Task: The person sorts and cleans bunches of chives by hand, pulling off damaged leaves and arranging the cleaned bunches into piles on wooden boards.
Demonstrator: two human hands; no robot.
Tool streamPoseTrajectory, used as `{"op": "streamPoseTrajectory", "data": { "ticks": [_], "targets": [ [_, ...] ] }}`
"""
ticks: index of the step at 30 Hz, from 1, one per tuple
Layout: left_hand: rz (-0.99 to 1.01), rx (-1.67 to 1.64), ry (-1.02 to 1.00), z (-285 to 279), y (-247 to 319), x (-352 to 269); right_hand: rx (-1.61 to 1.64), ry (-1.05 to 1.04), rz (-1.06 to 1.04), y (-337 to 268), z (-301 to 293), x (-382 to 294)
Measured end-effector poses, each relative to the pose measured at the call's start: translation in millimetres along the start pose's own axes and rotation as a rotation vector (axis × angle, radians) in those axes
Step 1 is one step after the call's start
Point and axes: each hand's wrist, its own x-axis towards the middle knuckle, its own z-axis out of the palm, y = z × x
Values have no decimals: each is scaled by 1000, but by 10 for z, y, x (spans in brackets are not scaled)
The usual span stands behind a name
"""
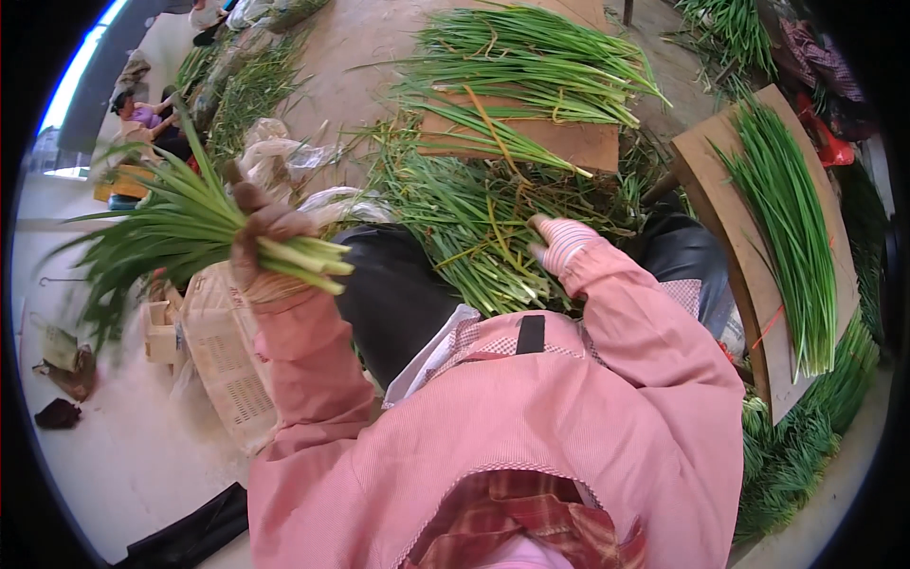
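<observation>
My left hand (264, 231), in a soiled glove, is raised on the left and grips a bunch of green chives (178, 220). The pale cut ends point right towards my lap, and the leaf tips fan out to the left, blurred. My right hand (567, 243), in a striped knit glove, hovers at or just over a heap of loose chive leaves (462, 213) between my knees. Its fingers are bent, and whether they hold any strands is unclear. Dry brown leaves (547, 195) are mixed into the heap just beyond it.
Long chives (526, 64) lie on a low wooden board (597, 146) ahead. To the right, a tied bunch (789, 242) rests on a wooden plank (711, 163), with more chives (796, 455) below. A plastic crate (227, 348) stands left. Another person (146, 121) sits far left.
</observation>
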Motion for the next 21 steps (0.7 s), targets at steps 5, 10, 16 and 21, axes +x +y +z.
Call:
{"op": "streamPoseTrajectory", "data": {
  "ticks": [5, 10, 16, 21],
  "targets": [
    [-279, -361, 120, -561, -784, -32, -215, 587, 27, 295, -471, -15],
    [-321, -438, 311, -701, -1162, -187, -420, 375, -22, 433, -518, 419],
    [-151, -387, 348, -733, -918, -169, -85, 554, -287, 339, -1112, 381],
    [-150, -288, 323, -758, -842, -173, -523, -188, 250, 458, -1367, 127]
  ]
}}
